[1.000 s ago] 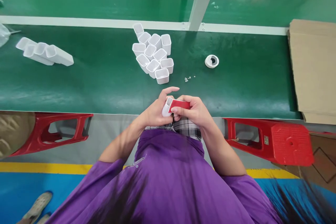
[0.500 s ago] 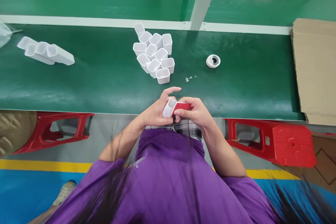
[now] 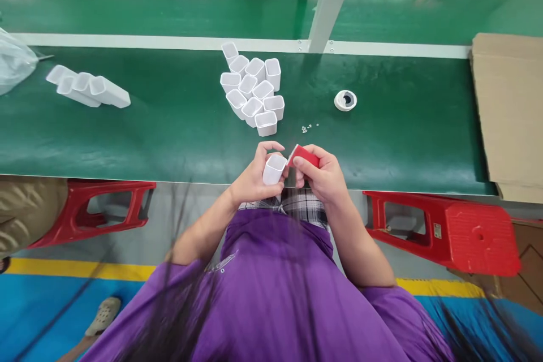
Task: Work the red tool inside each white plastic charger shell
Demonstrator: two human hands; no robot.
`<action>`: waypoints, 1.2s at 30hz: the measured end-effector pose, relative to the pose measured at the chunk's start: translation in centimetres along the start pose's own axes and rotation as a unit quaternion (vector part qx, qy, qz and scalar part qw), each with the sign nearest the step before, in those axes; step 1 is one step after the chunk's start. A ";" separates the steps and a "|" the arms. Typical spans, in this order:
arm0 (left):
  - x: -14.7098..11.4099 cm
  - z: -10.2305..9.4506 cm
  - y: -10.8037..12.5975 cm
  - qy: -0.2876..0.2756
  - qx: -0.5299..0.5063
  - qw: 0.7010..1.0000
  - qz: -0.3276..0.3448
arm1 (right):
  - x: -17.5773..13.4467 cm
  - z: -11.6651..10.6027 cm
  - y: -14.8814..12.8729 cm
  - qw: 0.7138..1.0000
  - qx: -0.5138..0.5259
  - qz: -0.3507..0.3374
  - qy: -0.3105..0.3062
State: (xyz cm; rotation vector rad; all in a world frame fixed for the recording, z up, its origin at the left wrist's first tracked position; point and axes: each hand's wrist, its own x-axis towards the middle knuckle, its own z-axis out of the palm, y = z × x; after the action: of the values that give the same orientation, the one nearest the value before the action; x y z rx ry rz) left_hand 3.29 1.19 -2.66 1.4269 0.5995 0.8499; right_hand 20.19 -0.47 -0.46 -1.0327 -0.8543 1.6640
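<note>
My left hand [image 3: 255, 176] is wrapped around a white plastic cup [image 3: 274, 172] with rounded corners, its open mouth facing up, over the table's front edge. Between the thumb and fingers of my right hand [image 3: 326, 174] is a red block [image 3: 306, 156] with a pale edge; its exact kind does not show. The block's left edge is close beside the cup's rim, and whether they touch I cannot tell. Beyond my hands stands a cluster of similar white cups [image 3: 266, 123], mouths up. Small whitish scraps [image 3: 304, 129] lie to their right.
On the green table [image 3: 178, 147], several white cups [image 3: 111, 92] lie tilted at left near a clear plastic bag [image 3: 14, 62]. A white tape roll [image 3: 345, 100] sits right of centre. Flat cardboard [image 3: 509, 113] covers the right end. Red stools [image 3: 481, 237] flank me.
My right hand has moved the red block up and right, away from the cup's front side. The cup has turned a little in my left hand. The view has shifted slightly.
</note>
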 end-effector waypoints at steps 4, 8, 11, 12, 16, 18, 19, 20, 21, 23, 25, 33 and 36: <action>-0.1 -0.3 -0.2 0.031 0.010 0.999 -0.009 | -0.5 -0.3 0.3 0.999 -0.031 0.010 -0.006; -0.1 -0.8 0.1 0.063 0.037 0.997 -0.008 | -1.2 -0.4 0.4 0.998 -0.057 -0.007 0.034; -0.1 -1.0 0.2 0.050 0.027 0.998 -0.016 | -1.7 0.4 0.2 0.991 -0.127 -0.037 0.026; -0.1 -0.9 0.2 0.042 0.023 0.999 -0.015 | -1.8 0.8 0.1 0.984 -0.166 -0.054 0.020; -0.3 -0.7 0.1 0.053 0.041 0.998 0.010 | -1.7 1.5 -0.5 0.950 -0.299 -0.093 0.017; -0.5 -0.5 0.1 0.067 0.056 0.996 0.013 | -1.3 0.7 -0.9 0.953 -0.293 -0.064 0.047; -0.5 -0.4 0.1 0.073 0.063 0.995 0.010 | -1.2 0.1 -1.1 0.956 -0.277 -0.051 0.076; -0.6 -0.4 0.2 0.078 0.068 0.995 0.009 | -1.1 -0.5 -1.3 0.959 -0.257 -0.043 0.108; -0.6 -0.3 0.2 0.083 0.071 0.994 0.009 | -1.0 -0.9 -1.6 0.961 -0.238 -0.040 0.133; -0.6 -0.3 0.2 0.086 0.072 0.994 0.009 | -1.1 -1.3 -1.9 0.968 -0.213 -0.036 0.124; -0.6 -0.4 0.1 0.074 0.067 0.995 0.006 | -1.1 -1.0 -2.2 0.974 -0.220 -0.024 0.046; -0.4 -0.8 0.3 0.059 0.025 0.998 0.020 | 0.2 -0.5 -2.5 0.973 -0.231 -0.016 0.015; -0.5 -0.9 0.0 0.064 -0.075 0.995 -0.029 | 0.2 -0.2 -2.1 0.976 -0.215 -0.009 -0.022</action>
State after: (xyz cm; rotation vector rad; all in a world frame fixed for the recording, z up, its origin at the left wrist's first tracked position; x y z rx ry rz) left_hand 2.26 1.32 -2.82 1.2200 0.6571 0.9254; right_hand 21.06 0.33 1.32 -1.2756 -1.2867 1.5236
